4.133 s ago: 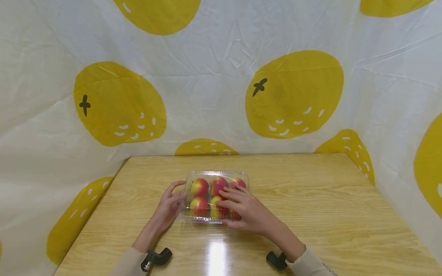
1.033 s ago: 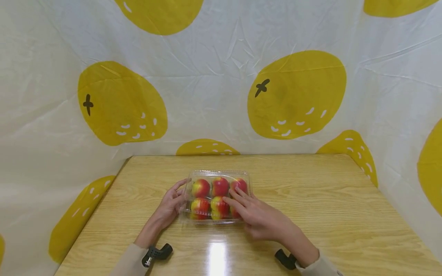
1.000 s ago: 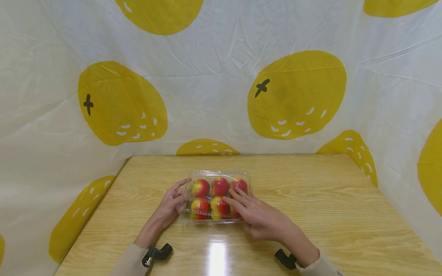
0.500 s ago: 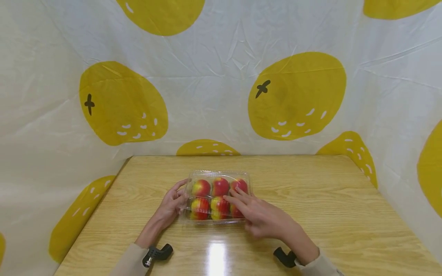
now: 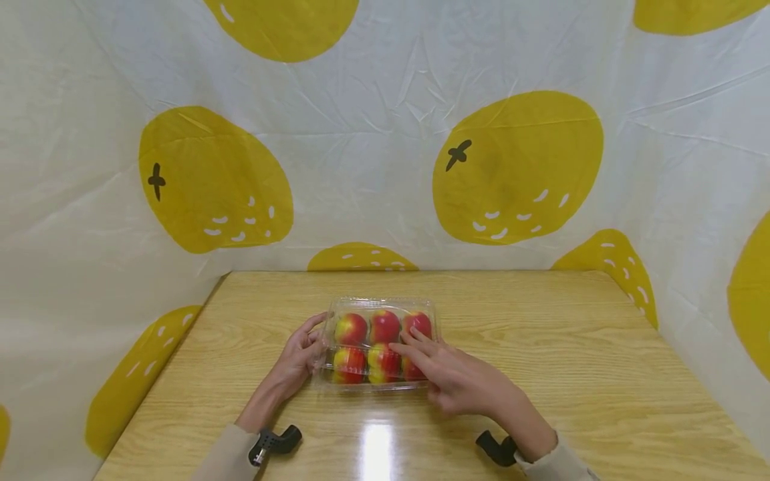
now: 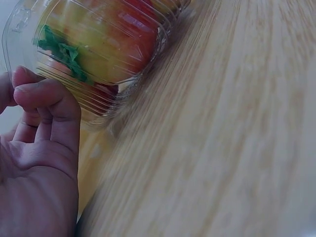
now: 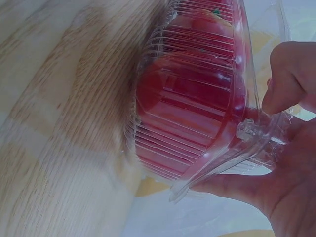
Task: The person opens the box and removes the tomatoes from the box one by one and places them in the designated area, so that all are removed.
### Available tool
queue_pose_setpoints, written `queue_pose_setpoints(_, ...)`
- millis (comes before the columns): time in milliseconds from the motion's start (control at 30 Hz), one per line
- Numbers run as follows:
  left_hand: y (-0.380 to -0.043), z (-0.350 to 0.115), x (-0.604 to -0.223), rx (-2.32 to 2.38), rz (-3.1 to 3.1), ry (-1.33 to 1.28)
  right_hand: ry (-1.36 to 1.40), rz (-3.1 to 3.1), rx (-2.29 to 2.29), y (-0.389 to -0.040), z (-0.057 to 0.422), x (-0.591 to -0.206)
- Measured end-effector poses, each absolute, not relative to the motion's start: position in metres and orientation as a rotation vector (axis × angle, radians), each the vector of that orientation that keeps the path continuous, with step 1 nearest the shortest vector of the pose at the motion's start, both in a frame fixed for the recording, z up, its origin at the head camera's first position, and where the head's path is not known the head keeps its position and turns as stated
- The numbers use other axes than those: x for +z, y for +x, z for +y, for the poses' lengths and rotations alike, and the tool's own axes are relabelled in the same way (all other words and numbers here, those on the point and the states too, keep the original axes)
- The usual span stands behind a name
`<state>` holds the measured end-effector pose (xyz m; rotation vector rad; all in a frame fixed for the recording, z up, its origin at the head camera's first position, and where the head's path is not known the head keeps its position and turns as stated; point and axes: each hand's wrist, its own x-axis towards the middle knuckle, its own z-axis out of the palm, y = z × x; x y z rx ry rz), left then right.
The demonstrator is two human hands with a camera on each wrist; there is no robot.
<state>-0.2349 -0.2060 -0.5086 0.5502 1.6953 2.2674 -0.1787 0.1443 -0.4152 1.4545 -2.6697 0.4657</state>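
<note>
In the head view, a clear plastic clamshell box [image 5: 385, 384] sits on the table with several red and yellow apples [image 5: 385, 327] inside, in two rows. My left hand [image 5: 295, 361] holds its left side, and the left wrist view shows bent fingers [image 6: 47, 96] against the rim. A green leafy piece [image 6: 64, 53] shows through the plastic there. My right hand [image 5: 463, 381] lies over the front right corner, fingers stretched over the lid. In the right wrist view its bent thumb [image 7: 286, 74] meets the rim. Whether the lid is fully closed cannot be told.
The wooden table [image 5: 541, 334] stretches around the box on all sides. Behind it hangs a white curtain [image 5: 361, 187] printed with big yellow fruit. Dark wrist-worn devices [image 5: 277, 441] sit at both cuffs.
Compared with 4.1 s ago, my right hand has moved right, from across the lid to the box's front right corner. Over the last second both hands and the box have hardly moved.
</note>
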Motion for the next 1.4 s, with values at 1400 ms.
queue_pose_setpoints(1400,-0.235,-0.204,-0.507,2.281,1.711,0.513,1.388,-2.738,0.324,-0.172,0.133,-0.413)
